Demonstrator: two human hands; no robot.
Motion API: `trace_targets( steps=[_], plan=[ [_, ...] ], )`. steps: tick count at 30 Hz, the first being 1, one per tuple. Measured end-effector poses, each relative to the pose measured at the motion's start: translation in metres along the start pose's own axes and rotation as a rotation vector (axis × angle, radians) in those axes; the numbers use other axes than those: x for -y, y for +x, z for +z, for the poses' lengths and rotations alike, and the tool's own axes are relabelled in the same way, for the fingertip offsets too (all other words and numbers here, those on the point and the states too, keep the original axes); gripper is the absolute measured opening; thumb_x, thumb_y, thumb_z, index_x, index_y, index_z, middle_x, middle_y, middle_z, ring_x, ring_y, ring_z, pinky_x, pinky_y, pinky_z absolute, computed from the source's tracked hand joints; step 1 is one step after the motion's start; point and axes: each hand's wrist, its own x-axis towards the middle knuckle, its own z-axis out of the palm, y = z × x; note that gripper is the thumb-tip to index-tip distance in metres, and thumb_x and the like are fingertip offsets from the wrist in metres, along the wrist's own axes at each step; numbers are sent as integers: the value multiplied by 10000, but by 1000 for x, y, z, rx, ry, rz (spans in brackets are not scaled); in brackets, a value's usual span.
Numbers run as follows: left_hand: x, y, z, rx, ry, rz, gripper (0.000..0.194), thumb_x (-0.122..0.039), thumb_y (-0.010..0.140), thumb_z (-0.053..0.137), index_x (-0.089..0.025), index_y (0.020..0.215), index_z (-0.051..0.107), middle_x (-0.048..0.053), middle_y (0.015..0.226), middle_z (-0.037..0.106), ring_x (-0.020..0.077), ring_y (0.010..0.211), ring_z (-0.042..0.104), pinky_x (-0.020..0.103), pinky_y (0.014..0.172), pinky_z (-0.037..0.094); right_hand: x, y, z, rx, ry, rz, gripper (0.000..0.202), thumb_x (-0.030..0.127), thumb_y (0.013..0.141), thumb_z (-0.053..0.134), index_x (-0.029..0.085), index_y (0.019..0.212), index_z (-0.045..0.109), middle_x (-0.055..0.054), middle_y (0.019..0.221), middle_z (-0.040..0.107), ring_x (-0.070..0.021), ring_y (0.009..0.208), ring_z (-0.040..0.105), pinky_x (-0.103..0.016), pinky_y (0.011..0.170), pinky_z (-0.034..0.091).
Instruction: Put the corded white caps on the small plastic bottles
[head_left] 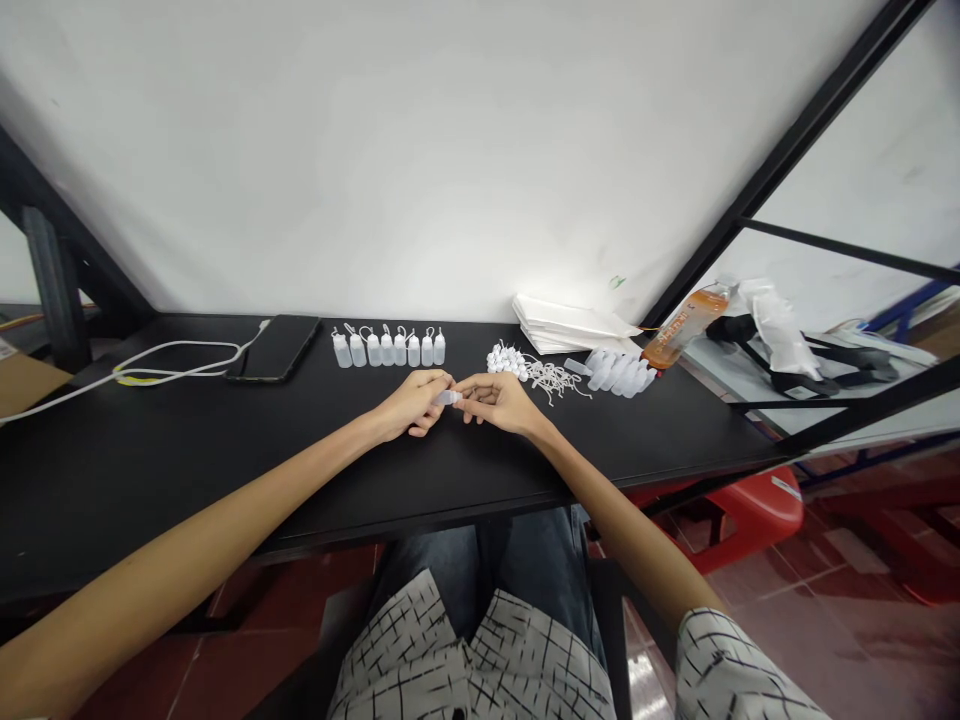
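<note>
A small translucent plastic squeeze bottle (448,397) lies tilted in my left hand (415,403), whose fingers are wrapped round its body. From the other side, my right hand (496,400) pinches the bottle's white top end. Its fingertips hide whether a separate cap or tip is there. Behind my hands, several similar bottles (387,349) stand upright in a row, with tips and looped straps on them. To the right are a heap of small white caps (507,361), a pile of thin pale straps (556,379) and several bottles lying down (619,372).
A black phone or tablet (274,347) and a white cable (180,345) lie at the left of the black table (225,450). White sheets or packets (570,323) are stacked against the wall. An orange drink bottle (686,325) leans near the frame at the right.
</note>
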Motion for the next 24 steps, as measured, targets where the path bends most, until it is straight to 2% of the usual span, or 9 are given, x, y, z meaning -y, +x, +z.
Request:
trace_targets(
  steps=[7,15,21,24],
  plan=[
    [4,2,0,33,39,33,242,-404,959,396,-214,820,453,-96,482,264,36,304,206,120,280,181,-2,-1,1,9,81,12,375,431,702,762,105,863,667,-37,600,664,-129,517,613,-237,478,502],
    [3,0,4,-12,153,124,242,-386,969,363,-211,817,435,-93,470,292,42,298,236,124,276,201,-1,-1,2,9,141,-2,376,426,689,780,101,843,667,-34,606,663,-120,509,599,-239,475,500],
    [5,-1,5,-101,344,290,244,-375,961,363,-197,821,455,-78,487,356,50,318,320,127,294,243,-3,1,1,3,185,-12,364,404,683,791,102,837,657,-19,597,644,-131,531,616,-252,490,529],
    [7,0,4,-113,353,353,263,-385,962,362,-192,811,455,-69,520,384,44,350,347,124,324,275,-3,3,0,-7,180,-25,351,393,688,788,110,849,656,-12,599,638,-135,543,623,-250,487,533]
  ],
)
